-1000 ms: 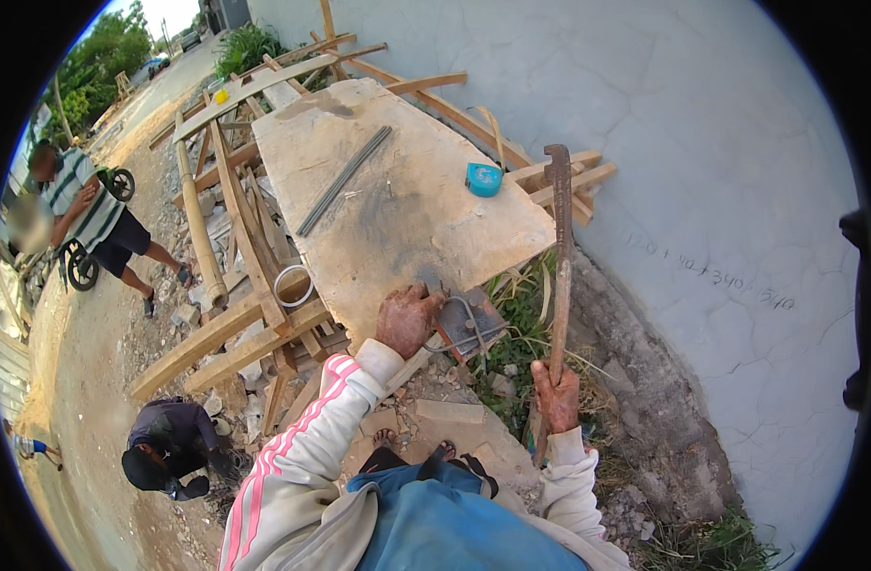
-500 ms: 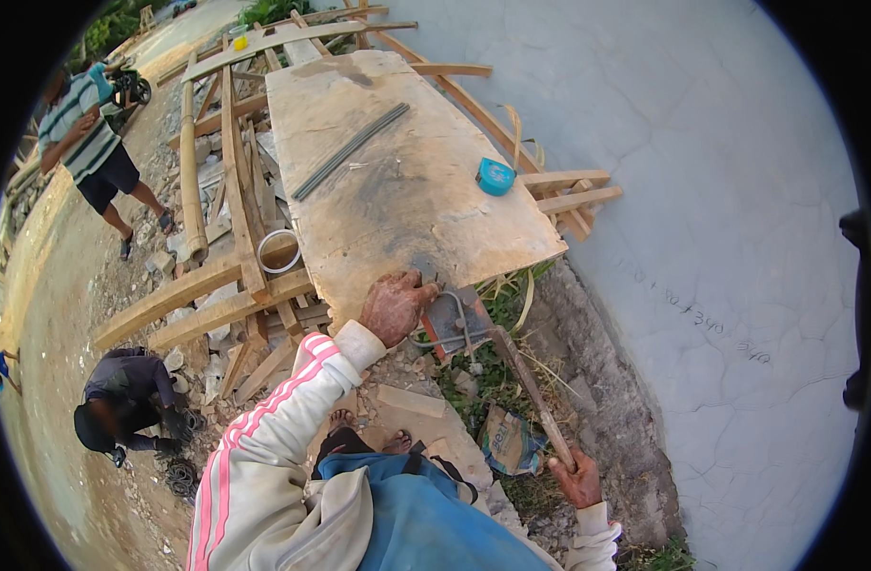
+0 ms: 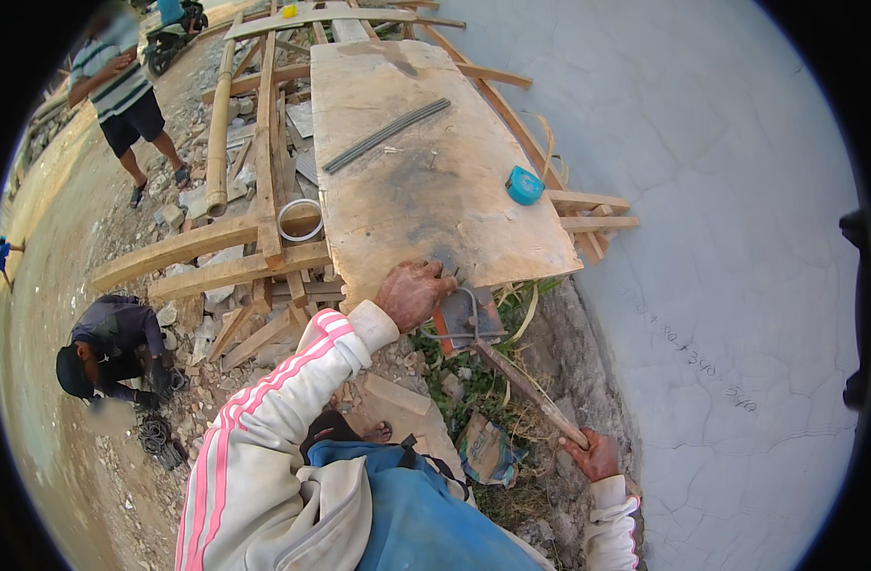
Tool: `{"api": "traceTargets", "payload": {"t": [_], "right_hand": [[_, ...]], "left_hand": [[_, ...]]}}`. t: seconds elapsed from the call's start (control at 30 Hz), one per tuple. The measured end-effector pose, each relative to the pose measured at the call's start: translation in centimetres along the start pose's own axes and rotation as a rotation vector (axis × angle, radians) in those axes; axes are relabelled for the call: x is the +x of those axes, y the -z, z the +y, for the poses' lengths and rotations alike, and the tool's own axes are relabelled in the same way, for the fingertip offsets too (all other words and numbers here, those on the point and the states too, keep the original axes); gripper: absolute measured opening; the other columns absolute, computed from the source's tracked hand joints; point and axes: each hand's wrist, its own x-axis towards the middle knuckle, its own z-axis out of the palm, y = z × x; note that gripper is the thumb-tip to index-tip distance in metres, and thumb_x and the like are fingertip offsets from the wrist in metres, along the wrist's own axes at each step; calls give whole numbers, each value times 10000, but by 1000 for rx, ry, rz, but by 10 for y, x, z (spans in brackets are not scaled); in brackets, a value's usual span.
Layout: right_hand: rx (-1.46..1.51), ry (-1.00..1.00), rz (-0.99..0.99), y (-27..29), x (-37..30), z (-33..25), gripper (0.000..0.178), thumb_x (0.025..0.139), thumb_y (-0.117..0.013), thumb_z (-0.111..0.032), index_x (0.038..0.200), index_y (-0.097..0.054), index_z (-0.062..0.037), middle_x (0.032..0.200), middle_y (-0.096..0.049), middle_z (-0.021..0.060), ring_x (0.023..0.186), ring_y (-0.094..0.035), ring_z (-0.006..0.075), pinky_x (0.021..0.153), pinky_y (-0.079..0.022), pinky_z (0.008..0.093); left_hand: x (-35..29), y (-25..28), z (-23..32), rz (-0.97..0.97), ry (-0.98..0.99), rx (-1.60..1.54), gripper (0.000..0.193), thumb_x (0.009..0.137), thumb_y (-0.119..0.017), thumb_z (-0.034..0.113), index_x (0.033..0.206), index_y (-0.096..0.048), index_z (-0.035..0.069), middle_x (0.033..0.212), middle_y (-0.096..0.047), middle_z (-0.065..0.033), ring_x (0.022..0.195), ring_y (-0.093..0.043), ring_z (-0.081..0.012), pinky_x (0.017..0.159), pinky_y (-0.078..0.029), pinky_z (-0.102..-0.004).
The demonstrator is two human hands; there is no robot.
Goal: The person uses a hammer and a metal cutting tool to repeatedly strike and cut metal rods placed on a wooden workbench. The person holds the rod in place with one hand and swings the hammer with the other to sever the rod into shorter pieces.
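My left hand (image 3: 414, 293) is closed at the near edge of a worn wooden board (image 3: 388, 214), gripping a thin metal rod bent into a squarish hook (image 3: 474, 309). The rod lies over a dark metal plate (image 3: 464, 322) at the board's end. My right hand (image 3: 593, 455) is wrapped round the lower end of a long brown bar (image 3: 526, 388), whose far end meets the rod at the plate. Farther up the board lie a bundle of straight grey rods (image 3: 388, 135) and a teal tape measure (image 3: 524, 186) near the right edge.
Timber beams (image 3: 202, 252) and rubble (image 3: 197, 324) spread left of the board, with a white ring (image 3: 299, 203) on them. A cracked grey wall (image 3: 721, 238) rises on the right. One person (image 3: 121, 343) crouches left beside coiled wire (image 3: 157, 435); another (image 3: 121, 86) stands behind.
My right hand has pushed the bar forward and to the right, so it slants more. My left hand stays at the board's edge. The whole view has turned slightly.
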Motion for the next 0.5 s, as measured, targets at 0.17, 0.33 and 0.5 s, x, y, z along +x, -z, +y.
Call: {"api": "traceTargets", "payload": {"t": [0.17,0.33,0.5], "right_hand": [[-232,137,104,13,25,14,328,836,-755,-371,777,-660,-63,633,-594,187,608,-600,402,585,-469,453],[-223,167,52,22,44,22,263,825,-753,-321,791,-669,-73,665,-610,193,650,-622,412,595,-472,470],[-204,233,76,28,52,20,271,829,-759,-317,784,-662,-68,679,-615,200,657,-615,429,594,-470,481]], "left_hand": [[-1,1,1,-6,-9,10,203,854,-663,167,1047,-723,153,907,-619,-96,899,-670,-297,764,-553,-432],[-1,-2,0,34,-21,-10,250,798,-689,145,1047,-707,128,870,-587,-103,858,-635,-309,727,-532,-437],[-2,-2,-3,44,-51,-19,266,789,-694,152,1054,-712,132,876,-596,-106,862,-644,-313,730,-537,-433]]}}
